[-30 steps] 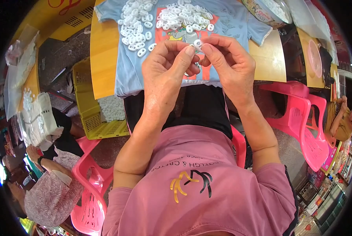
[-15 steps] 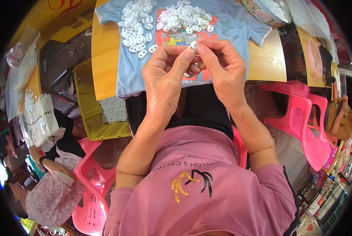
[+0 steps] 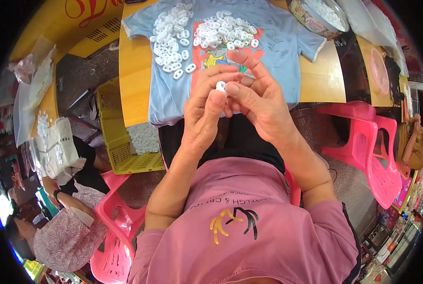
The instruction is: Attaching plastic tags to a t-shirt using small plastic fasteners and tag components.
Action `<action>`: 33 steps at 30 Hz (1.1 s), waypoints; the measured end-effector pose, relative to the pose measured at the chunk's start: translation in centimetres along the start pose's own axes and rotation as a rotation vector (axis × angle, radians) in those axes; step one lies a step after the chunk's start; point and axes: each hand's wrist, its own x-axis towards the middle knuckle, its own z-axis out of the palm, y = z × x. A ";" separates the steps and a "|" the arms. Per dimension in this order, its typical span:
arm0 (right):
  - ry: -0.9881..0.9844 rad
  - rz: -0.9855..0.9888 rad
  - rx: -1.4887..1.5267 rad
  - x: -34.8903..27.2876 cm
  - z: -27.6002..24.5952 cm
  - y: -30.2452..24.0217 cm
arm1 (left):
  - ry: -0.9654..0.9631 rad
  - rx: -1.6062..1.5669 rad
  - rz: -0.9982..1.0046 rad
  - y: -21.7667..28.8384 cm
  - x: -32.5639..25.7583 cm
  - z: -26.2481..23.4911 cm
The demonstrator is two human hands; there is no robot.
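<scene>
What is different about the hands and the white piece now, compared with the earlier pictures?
The left hand and right hand have come down toward the body, bringing the small white piece along. The right index finger has lifted away from it and stretches forward; the right thumb stays close to it. The left pile and right pile of white pieces remain on the blue shirt.

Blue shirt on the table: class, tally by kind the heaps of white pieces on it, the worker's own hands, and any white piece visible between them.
Left heap and right heap: 2
Left hand and right hand: 2
White piece between them: 1
Total: 5
</scene>
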 end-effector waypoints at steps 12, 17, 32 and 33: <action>-0.009 -0.093 0.021 -0.7 1.3 1.9 | 0.039 -0.293 -0.032 -0.1 -1.2 0.4; -0.013 -0.075 0.078 -0.7 1.6 2.0 | 0.031 -0.303 0.043 -0.5 -1.2 0.2; 0.139 -0.327 -0.998 3.2 -5.9 -1.9 | 0.362 0.220 -0.152 6.2 -8.1 -13.9; 0.173 -0.446 -1.171 3.9 -6.8 -2.4 | 0.416 0.353 -0.219 6.5 -9.0 -15.1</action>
